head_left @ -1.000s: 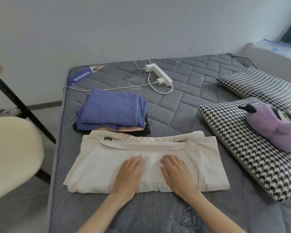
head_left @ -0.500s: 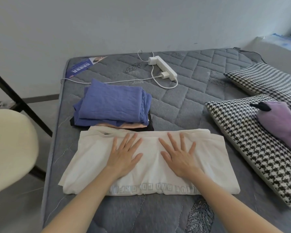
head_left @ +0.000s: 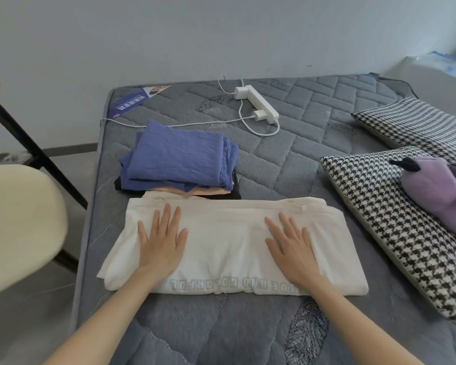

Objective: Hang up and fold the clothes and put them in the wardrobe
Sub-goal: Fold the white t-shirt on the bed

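— Well, where do we have the cream shirt [head_left: 227, 243]?
— Low in the middle of the frame, folded into a wide band on the grey quilted bed [head_left: 287, 159]. Grey lettering runs along its near edge.
— And our hands?
— Both lie flat on it, palms down. Our left hand [head_left: 161, 239] rests on the left part of the shirt with its fingers spread. Our right hand [head_left: 290, 246] rests on the right part, fingers straight and a little apart. Neither pinches any cloth.
— What sits just above the shirt in the picture?
— A pile of folded clothes [head_left: 179, 156], blue on top, with a peach layer and something black beneath. Its near edge meets the shirt's far edge; we cannot tell which lies over which.
— What else do we see?
— A white power strip [head_left: 258, 104] with a charger plugged in, top centre, and a cable trailing left. A blue leaflet [head_left: 132, 101] lies at the bed's upper left corner. At the right, a houndstooth pillow [head_left: 395, 219] carries a purple plush toy [head_left: 437, 185], and a second pillow lies beyond it. A cream chair [head_left: 19, 219] stands at the left edge of the frame.
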Available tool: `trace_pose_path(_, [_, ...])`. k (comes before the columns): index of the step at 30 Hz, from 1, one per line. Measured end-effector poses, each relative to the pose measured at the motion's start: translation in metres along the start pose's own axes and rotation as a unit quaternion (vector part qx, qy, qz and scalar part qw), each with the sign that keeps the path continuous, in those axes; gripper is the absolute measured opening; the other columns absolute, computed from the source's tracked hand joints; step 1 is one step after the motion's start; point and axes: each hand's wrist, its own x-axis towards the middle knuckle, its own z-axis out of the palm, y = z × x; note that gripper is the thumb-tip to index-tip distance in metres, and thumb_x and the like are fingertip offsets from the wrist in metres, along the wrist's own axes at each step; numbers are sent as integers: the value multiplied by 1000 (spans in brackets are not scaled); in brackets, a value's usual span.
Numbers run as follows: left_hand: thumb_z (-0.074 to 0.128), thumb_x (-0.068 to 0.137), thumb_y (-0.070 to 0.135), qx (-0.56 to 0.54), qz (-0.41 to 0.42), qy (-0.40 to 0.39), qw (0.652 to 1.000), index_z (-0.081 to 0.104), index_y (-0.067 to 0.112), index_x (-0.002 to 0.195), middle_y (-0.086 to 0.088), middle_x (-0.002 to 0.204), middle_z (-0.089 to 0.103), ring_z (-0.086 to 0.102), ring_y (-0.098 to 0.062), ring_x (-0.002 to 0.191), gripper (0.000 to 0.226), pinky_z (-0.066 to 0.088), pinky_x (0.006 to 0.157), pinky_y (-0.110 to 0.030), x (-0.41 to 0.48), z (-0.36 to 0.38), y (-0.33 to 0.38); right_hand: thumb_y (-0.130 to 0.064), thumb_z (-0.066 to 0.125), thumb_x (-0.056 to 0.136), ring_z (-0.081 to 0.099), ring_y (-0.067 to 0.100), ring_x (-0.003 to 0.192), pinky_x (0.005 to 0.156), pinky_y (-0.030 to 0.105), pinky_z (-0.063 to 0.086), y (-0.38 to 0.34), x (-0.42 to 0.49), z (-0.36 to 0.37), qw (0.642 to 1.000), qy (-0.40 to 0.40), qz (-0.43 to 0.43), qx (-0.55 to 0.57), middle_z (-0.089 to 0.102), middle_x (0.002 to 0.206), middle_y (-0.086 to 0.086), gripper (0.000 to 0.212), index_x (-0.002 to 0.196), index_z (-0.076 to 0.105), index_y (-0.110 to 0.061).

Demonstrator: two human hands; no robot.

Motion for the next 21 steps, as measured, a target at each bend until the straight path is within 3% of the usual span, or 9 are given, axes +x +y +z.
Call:
trace_pose_path(3, [2,89,70,-34,148,-53,987,-23,41,145,14,150,-37,-36,-7,137,68,-27,111,-46,-31,-5,3,-64,16,96,-10,14,149,119,42,-9,8,-38,-2,993,-42,-101,-39,-5,161,-14,56,149,5,-50])
trace_pose_path(6, [9,81,82,76,265,-77,958,-25,45,143,12,151,-36,-37,-9,138,81,-25,112,-47,-61,-1,-10,-76,12,90,-12,13,148,120,40,-10,28,-73,-4,979,-60,-165,-101,-8,159,-16,67,149,-1,-49])
trace_pose_path(8, [11,81,79,132,239,-77,959,-27,42,143,6,152,-36,-33,-17,140,82,-20,114,-47,-73,1,-20,-72,25,92,9,20,148,121,44,7,35,-86,-10,973,-27,-185,-137,10,161,-5,71,152,13,-38])
trace_pose_path(10, [14,86,68,155,183,-64,969,-26,37,142,0,156,-27,-21,-21,145,76,-10,117,-44,-78,-3,-25,-51,45,96,31,26,143,117,45,22,41,-90,-15,973,24,-181,-143,29,155,4,65,151,23,-26])
trace_pose_path(13, [30,102,28,211,154,-53,964,-25,32,145,-1,158,-21,-11,-21,148,70,-1,119,-39,-77,-11,-29,-23,44,101,10,23,149,121,34,3,49,-89,-16,977,-5,-145,-154,7,161,3,70,153,-2,-23])
trace_pose_path(15, [33,98,0,208,158,-56,964,-20,28,149,-1,159,-18,-8,-21,148,79,1,119,-35,-79,-17,-36,-13,35,102,3,22,150,121,32,-1,52,-88,-18,970,-27,-141,-197,-1,162,3,66,154,-4,-20])
trace_pose_path(16, [32,97,-5,194,157,-59,967,-15,27,150,0,160,-15,-5,-20,148,78,2,120,-33,-82,-21,-41,-10,33,102,6,21,150,121,31,3,50,-87,-21,969,-29,-138,-204,3,162,4,63,155,0,-18])
trace_pose_path(19, [30,101,1,58,134,-25,989,16,28,152,1,160,15,18,-18,146,59,12,117,-27,-88,-46,-41,-5,40,96,39,20,136,109,30,30,39,-82,-47,984,-24,-81,-158,38,151,4,54,147,30,-19])
trace_pose_path(21, [37,99,2,-22,104,34,994,45,30,141,-3,146,44,44,-24,131,51,33,106,-33,-85,-82,-31,-7,43,92,55,25,116,90,36,42,28,-78,-79,992,51,-43,-104,58,129,2,39,130,50,-18])
